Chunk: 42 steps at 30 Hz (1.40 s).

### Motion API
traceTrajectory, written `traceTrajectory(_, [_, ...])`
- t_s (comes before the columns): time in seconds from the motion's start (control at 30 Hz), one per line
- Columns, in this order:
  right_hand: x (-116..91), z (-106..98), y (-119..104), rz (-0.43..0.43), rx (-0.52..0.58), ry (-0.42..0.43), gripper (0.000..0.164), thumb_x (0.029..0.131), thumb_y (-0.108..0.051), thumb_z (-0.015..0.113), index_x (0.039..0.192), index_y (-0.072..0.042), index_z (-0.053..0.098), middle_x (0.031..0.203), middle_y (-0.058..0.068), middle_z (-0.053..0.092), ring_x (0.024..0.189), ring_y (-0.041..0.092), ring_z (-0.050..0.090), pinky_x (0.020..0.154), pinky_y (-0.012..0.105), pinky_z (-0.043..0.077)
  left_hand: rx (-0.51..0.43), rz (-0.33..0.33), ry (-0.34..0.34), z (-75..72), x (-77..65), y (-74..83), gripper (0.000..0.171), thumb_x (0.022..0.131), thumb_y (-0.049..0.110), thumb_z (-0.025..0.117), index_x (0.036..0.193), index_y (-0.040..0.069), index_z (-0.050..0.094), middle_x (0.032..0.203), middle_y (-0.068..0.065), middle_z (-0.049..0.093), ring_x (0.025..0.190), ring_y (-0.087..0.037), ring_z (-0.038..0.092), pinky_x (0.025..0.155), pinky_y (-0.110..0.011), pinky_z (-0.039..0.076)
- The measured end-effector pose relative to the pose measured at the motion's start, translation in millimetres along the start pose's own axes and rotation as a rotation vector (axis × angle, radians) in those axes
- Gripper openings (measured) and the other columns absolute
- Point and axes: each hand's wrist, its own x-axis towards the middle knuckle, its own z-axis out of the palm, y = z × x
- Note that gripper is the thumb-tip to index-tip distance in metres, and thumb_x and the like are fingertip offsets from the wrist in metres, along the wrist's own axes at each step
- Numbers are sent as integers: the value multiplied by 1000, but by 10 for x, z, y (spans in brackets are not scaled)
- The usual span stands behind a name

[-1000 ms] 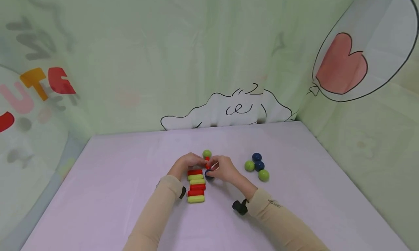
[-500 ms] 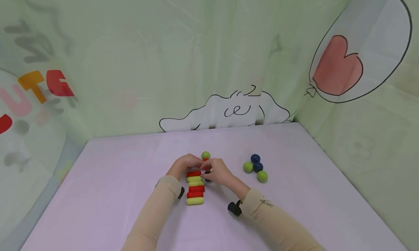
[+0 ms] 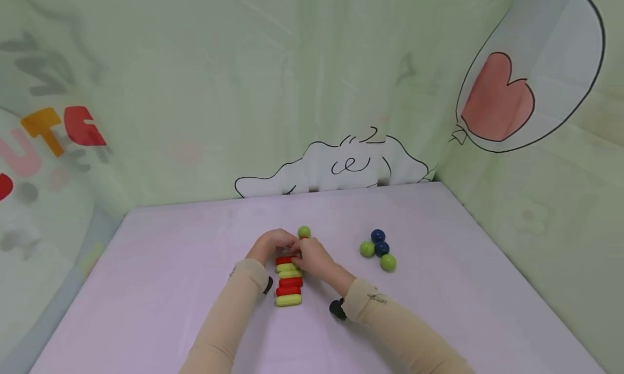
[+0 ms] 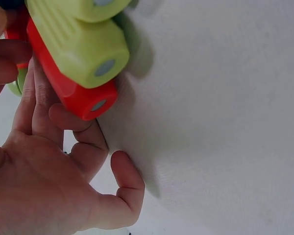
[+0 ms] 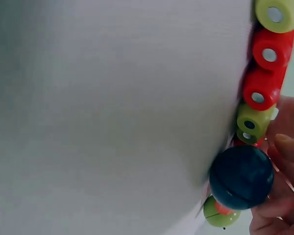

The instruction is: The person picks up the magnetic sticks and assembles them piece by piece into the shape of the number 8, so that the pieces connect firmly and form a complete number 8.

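Observation:
My left hand [image 3: 274, 241] reaches round the far end of a row of red and yellow-green rods. In the left wrist view its longer fingers [image 4: 27, 100] stretch past the nearest red rod [image 4: 85, 95], the others bend loosely. My right hand [image 3: 317, 259] comes in from the right, fingers bent over the far end of the row. A dark blue ball [image 5: 241, 176] sits right at its fingers; whether they pinch the ball or a rod is hidden. Just beyond both hands, a green ball [image 3: 304, 232] touches a red piece [image 5: 223, 209].
To the right lies a loose group of balls: dark blue balls [image 3: 377, 236] and green balls [image 3: 388, 263]. The row of rods [image 3: 289, 291] runs toward the near side of the pale table [image 3: 195, 287]. Printed curtains stand behind and at the sides.
My right hand has moved left, over the dark blue ball and onto the far rods' ends, covering the ball in the head view. My left hand stays nearly in place.

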Motion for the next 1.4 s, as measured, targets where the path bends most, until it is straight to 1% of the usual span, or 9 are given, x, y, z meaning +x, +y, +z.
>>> traceTrajectory(0.17, [27, 51, -27, 16, -112, 1, 10, 80, -3, 66, 89, -1, 69, 84, 5, 67, 76, 15, 59, 71, 28, 50, -4, -8, 13, 11, 4, -7, 19, 82, 18, 55, 65, 11, 53, 75, -3, 43, 80, -17, 42, 69, -26, 36])
traceTrajectory(0.3, [38, 68, -39, 2, -179, 9, 9, 80, -3, 66, 88, -2, 70, 82, 3, 67, 75, 14, 60, 70, 28, 50, -10, -20, 29, 16, 5, -1, 20, 83, 19, 54, 64, 11, 52, 74, -3, 43, 77, -16, 41, 66, -25, 35])
traceTrajectory(0.47, [45, 54, -60, -26, -253, 15, 8, 80, -3, 66, 86, -3, 71, 80, 3, 67, 73, 14, 59, 69, 28, 50, -13, -20, 22, 16, 10, -2, 19, 83, 17, 54, 65, 11, 51, 72, -3, 42, 74, -16, 41, 63, -26, 34])
traceTrajectory(0.67, [60, 17, -92, -9, -327, -44, 6, 81, -6, 66, 84, -6, 71, 75, 0, 64, 65, 11, 53, 62, 26, 49, -16, -21, 22, 23, 18, -8, 18, 83, 17, 52, 66, 9, 53, 73, -3, 43, 74, -17, 41, 63, -26, 34])
traceTrajectory(0.73, [69, 4, -99, -6, -342, -63, 6, 81, -7, 66, 85, -6, 71, 75, 0, 64, 65, 10, 53, 63, 26, 49, -15, -27, 26, 23, 16, -8, 19, 83, 17, 52, 66, 10, 53, 72, -3, 43, 73, -17, 40, 63, -27, 34])
traceTrajectory(1.0, [87, -2, -59, -27, -292, -71, 7, 80, -10, 69, 87, -8, 72, 80, -1, 67, 72, 11, 58, 65, 28, 50, -24, -35, 29, 17, 7, 2, 22, 82, 14, 51, 60, 12, 47, 65, -2, 39, 66, -15, 38, 59, -24, 31])
traceTrajectory(1.13, [66, -13, -51, -22, -241, -75, 9, 81, -9, 69, 89, -7, 71, 83, -1, 66, 74, 12, 57, 68, 29, 49, -26, -45, 34, 19, -2, 12, 21, 82, 15, 52, 61, 11, 49, 67, -2, 40, 67, -15, 39, 59, -24, 32])
traceTrajectory(1.3, [35, -47, -31, -26, -169, -66, 10, 81, -8, 68, 91, -6, 70, 83, 0, 65, 74, 13, 55, 70, 29, 48, -34, -52, 42, 17, -18, 27, 13, 81, 14, 53, 72, 7, 59, 81, -3, 49, 79, -17, 44, 68, -26, 38])
traceTrajectory(1.4, [9, -80, -16, -48, -130, -55, 11, 81, -6, 68, 92, -4, 69, 82, 1, 65, 73, 14, 55, 70, 28, 48, -34, -46, 43, 17, -28, 30, 17, 83, 16, 54, 85, 3, 64, 91, -3, 54, 88, -19, 47, 77, -28, 40])
